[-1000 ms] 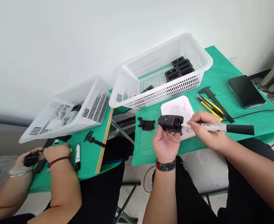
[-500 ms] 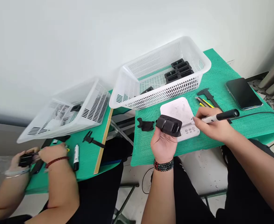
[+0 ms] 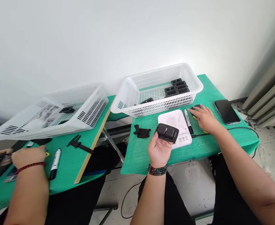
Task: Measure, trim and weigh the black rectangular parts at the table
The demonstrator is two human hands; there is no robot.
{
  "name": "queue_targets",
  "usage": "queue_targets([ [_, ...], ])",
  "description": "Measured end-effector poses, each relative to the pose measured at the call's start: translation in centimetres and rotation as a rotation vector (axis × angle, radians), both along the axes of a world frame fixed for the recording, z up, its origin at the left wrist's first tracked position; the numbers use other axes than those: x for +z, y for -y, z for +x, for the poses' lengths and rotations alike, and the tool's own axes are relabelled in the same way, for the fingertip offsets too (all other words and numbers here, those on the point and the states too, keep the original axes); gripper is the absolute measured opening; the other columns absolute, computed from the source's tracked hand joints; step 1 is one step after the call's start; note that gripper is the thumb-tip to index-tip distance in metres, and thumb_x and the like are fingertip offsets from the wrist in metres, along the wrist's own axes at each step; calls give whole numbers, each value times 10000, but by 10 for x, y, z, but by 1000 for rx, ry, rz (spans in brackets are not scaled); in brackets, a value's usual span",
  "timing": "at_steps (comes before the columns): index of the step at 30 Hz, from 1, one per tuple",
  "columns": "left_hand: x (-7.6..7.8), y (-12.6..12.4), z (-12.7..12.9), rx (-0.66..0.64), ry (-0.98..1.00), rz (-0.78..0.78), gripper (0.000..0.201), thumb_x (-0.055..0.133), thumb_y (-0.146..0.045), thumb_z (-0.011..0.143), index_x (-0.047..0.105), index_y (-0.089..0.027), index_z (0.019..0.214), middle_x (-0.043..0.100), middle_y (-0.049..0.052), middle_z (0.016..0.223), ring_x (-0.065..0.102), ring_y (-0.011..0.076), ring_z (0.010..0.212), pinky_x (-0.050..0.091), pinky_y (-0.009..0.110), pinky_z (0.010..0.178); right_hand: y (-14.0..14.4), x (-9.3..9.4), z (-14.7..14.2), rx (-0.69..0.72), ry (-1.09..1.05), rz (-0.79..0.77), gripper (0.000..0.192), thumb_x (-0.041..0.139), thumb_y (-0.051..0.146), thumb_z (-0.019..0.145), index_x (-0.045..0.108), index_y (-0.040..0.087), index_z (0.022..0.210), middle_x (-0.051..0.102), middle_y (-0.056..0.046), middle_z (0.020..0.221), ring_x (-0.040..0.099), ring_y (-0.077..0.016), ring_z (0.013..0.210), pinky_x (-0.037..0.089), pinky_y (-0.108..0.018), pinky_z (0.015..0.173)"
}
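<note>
My left hand (image 3: pixel 160 151) is closed round the lower side of a black rectangular plastic part (image 3: pixel 167 132), raised in front of the white digital scale (image 3: pixel 186 141). Palm down, my right hand (image 3: pixel 205 118) reaches over the black caliper (image 3: pixel 197 107) and a yellow utility knife (image 3: pixel 194 117), both partly covered by it. Its fingers are stretched out and touch the tools. A white marker with a black cap (image 3: pixel 188 121) lies along the right side of the scale. Left of the scale, a small black irregular piece (image 3: pixel 142 131) rests on the green cloth.
Behind the scale stands a white basket (image 3: pixel 161 107) with several black parts. A phone (image 3: pixel 227 112) lies at the right, near a black cable (image 3: pixel 236 128). At the left, a co-worker's hand (image 3: pixel 28 156) works at another table with a basket (image 3: pixel 88 117), caliper (image 3: pixel 80 144) and marker (image 3: pixel 55 164).
My right hand has let go of the marker, which now lies by the scale, and has moved onto the caliper and knife. The black part stays in my left hand. The view has shifted.
</note>
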State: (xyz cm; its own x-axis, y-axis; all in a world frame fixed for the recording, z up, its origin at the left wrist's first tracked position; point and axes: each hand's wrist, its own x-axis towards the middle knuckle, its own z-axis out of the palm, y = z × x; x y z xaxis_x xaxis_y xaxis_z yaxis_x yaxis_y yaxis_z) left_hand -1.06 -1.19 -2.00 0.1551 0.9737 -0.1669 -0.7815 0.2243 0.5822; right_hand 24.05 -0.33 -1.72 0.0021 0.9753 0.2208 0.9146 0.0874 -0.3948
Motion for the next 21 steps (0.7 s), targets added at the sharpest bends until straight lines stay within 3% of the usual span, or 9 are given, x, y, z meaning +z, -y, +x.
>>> queue_targets([
  [2,0,2,1,32,-35,45,109,731,-272,815,767,-202,891,821,47,938,778,202,842,640,309,729,5,-1,-1,2,-123,76,534,490,187,991,550,278,1513,578,-106,1536,429,-398,1491,341,-669,1195],
  [7,4,18,0,140,-346,294,297,868,-433,713,718,-194,808,712,3,721,630,123,584,501,207,512,24,-1,-18,69,-709,283,644,577,442,1003,388,298,1601,661,-126,1412,596,-304,1354,461,-537,1151],
  [11,7,37,3,226,-693,519,340,794,-506,795,700,-179,804,637,3,668,565,118,585,478,222,558,48,3,-44,232,-800,322,689,640,471,977,379,331,1599,622,-124,1456,555,-304,1399,392,-558,1201],
  [16,10,53,13,104,-784,603,379,742,-548,832,673,-175,824,671,34,750,618,153,671,512,255,630,87,1,-72,454,-751,217,774,693,429,951,321,352,1625,476,-117,1611,437,-312,1502,359,-551,1232],
  [21,5,72,12,-106,-666,587,544,797,-674,743,698,-160,891,709,66,792,662,180,703,552,279,640,122,-17,-87,327,-872,158,731,726,427,916,438,289,1573,504,-140,1590,449,-337,1494,367,-555,1231],
])
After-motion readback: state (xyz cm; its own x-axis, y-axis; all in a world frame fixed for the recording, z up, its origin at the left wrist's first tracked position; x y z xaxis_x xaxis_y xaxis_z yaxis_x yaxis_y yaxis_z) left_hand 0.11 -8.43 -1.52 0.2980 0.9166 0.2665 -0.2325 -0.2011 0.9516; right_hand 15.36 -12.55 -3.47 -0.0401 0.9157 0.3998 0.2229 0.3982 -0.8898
